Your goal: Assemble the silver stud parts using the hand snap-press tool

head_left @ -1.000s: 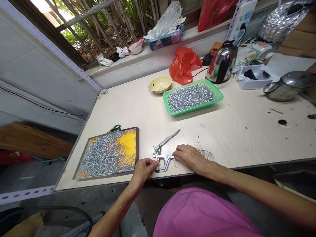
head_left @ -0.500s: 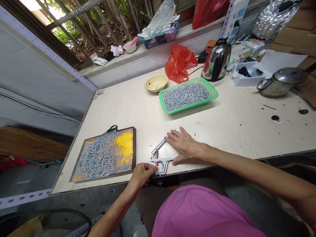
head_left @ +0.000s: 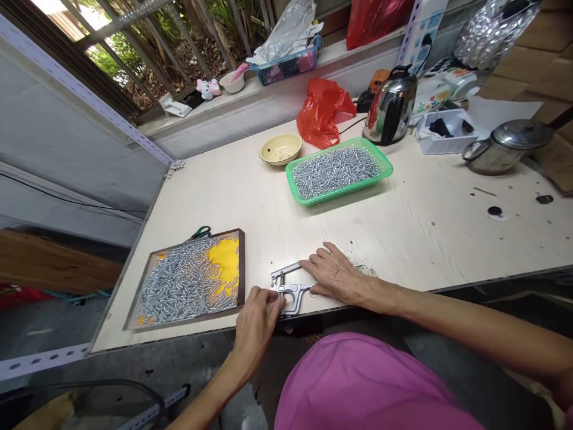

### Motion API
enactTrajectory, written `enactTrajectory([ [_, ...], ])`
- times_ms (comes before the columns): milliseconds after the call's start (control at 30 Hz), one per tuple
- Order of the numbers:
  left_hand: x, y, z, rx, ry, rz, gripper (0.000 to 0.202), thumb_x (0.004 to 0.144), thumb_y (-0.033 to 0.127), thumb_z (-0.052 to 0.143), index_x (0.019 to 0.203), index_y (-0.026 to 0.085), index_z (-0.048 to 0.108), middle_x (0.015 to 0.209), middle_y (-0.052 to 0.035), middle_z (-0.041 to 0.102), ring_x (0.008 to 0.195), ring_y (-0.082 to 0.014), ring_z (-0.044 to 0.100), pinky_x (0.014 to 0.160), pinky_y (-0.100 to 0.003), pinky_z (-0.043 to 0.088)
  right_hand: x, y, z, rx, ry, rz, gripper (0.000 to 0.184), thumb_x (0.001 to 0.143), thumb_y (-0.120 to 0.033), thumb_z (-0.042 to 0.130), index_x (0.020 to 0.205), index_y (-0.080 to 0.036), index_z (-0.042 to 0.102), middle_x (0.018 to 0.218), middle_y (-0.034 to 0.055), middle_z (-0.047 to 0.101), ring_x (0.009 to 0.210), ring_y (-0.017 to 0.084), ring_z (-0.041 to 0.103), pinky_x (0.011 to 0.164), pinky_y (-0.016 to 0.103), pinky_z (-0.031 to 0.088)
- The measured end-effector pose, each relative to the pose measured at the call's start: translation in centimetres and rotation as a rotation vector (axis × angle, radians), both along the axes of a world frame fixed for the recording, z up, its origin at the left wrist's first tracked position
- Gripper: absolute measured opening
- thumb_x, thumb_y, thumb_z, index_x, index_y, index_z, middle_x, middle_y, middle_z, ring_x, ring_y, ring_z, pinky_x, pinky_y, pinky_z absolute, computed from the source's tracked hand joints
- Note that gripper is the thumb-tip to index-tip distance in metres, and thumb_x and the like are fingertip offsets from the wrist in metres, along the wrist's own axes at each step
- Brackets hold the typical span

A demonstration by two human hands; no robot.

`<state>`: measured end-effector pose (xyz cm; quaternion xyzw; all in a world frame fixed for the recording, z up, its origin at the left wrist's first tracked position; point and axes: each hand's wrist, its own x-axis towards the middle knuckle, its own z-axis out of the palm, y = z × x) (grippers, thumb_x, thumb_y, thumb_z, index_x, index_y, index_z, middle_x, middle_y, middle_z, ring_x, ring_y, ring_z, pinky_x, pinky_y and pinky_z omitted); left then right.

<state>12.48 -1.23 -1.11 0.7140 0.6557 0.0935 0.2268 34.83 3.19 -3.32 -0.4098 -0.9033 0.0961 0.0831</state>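
Silver hand pliers (head_left: 290,291) lie at the table's near edge, handles pointing right. My right hand (head_left: 335,275) lies over both handles with its fingers curled on them, and the handles are squeezed together. My left hand (head_left: 257,319) reaches to the pliers' jaw from the left with its fingertips pinched together; whatever they hold is too small to see. A brown-framed tray (head_left: 242,263) with a yellow bottom, heaped with small silver metal parts, sits just left of my left hand. A small scatter of parts (head_left: 366,270) lies beside my right wrist.
A green basket (head_left: 388,173) full of the same metal parts stands mid-table, with a yellow bowl (head_left: 280,148) and a red bag (head_left: 324,113) behind it. A kettle (head_left: 389,107) and a steel pot (head_left: 505,146) are at the far right. Green-handled scissors (head_left: 200,232) poke from behind the tray.
The pliers' upper handle, raised before, is now pressed down under my right hand. My left hand has shifted up to the jaw.
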Motion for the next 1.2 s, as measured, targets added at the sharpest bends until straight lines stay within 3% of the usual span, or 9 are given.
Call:
enactTrajectory([
  [100,1.4,0.6,-0.3,0.206,0.073,-0.248,0.035,0.081,0.032,0.061,0.114,0.019,0.056,0.114,-0.0107,0.059,0.105,-0.0250,0.056,0.087,-0.040,0.048,-0.4,-0.2,0.0,-0.006,0.009,-0.022,0.045,0.079,-0.038,0.066,0.114,-0.015,0.050,0.098,0.0107,0.060,0.096,0.027,0.050,0.095,0.046,0.030],
  [200,2.8,2.2,-0.9,0.273,0.123,-0.452,0.055,0.079,0.030,0.065,0.128,0.018,0.044,0.131,-0.0149,0.051,0.120,-0.0287,0.046,0.097,-0.046,0.043,-0.4,-0.5,0.0,-0.001,0.024,-0.043,0.051,0.080,-0.039,0.065,0.120,-0.013,0.047,0.099,0.0111,0.060,0.096,0.028,0.050,0.092,0.044,0.034],
  [333,3.6,4.2,-0.9,0.186,0.200,-0.596,0.059,0.079,0.031,0.065,0.130,0.015,0.041,0.127,-0.0149,0.053,0.113,-0.0283,0.050,0.096,-0.045,0.042,0.5,-0.8,0.6,-0.048,0.040,-0.068,0.068,0.073,-0.039,0.072,0.127,-0.009,0.041,0.109,0.0154,0.057,0.099,0.029,0.050,0.084,0.041,0.041],
  [400,3.7,4.9,-0.6,0.145,0.233,-0.628,0.060,0.077,0.033,0.066,0.129,0.016,0.043,0.121,-0.0130,0.055,0.107,-0.0274,0.051,0.091,-0.042,0.044,0.8,-1.0,1.0,-0.089,0.035,-0.096,0.064,0.071,-0.037,0.073,0.122,-0.010,0.046,0.110,0.0165,0.056,0.101,0.030,0.050,0.081,0.042,0.042],
  [567,4.1,5.7,-0.3,0.125,0.303,-0.585,0.055,0.074,0.038,0.069,0.122,0.016,0.051,0.103,-0.0086,0.058,0.095,-0.0256,0.051,0.081,-0.037,0.046,0.3,-0.8,1.2,-0.041,-0.025,-0.159,0.040,0.082,-0.029,0.064,0.113,-0.009,0.052,0.103,0.0150,0.057,0.098,0.030,0.050,0.080,0.040,0.041],
  [767,4.6,5.7,-0.9,0.138,0.314,-0.430,0.030,0.079,0.039,0.064,0.102,0.020,0.060,0.094,-0.0047,0.059,0.091,-0.0228,0.051,0.073,-0.034,0.044,0.0,1.2,-0.3,-0.023,-0.035,-0.026,0.006,0.088,-0.014,0.052,0.091,-0.015,0.056,0.091,0.0078,0.057,0.086,0.022,0.050,0.075,0.034,0.036],
  [1000,4.4,6.6,-1.0,0.156,0.329,-0.373,0.028,0.081,0.037,0.062,0.103,0.020,0.060,0.094,-0.0045,0.060,0.093,-0.0231,0.052,0.074,-0.034,0.046,-0.2,2.6,0.7,-0.091,-0.070,-0.060,0.010,0.090,-0.022,0.053,0.093,-0.015,0.059,0.093,0.0079,0.059,0.088,0.021,0.051,0.074,0.033,0.036],
  [1133,4.3,5.0,-2.0,0.261,0.229,-0.360,0.046,0.083,0.031,0.060,0.125,0.018,0.048,0.120,-0.0110,0.056,0.111,-0.0270,0.051,0.089,-0.042,0.048,1.3,3.4,1.7,-0.133,0.001,-0.035,0.038,0.079,-0.040,0.068,0.104,-0.013,0.059,0.101,0.0102,0.058,0.094,0.024,0.050,0.077,0.033,0.038],
  [1200,4.7,3.4,-2.8,0.347,0.156,-0.381,0.043,0.088,0.023,0.052,0.129,0.017,0.045,0.135,-0.0141,0.047,0.127,-0.0285,0.042,0.099,-0.046,0.043,1.9,3.8,1.3,-0.144,0.049,-0.005,0.035,0.084,-0.042,0.061,0.104,-0.014,0.059,0.101,0.0098,0.058,0.093,0.022,0.050,0.077,0.032,0.038],
])
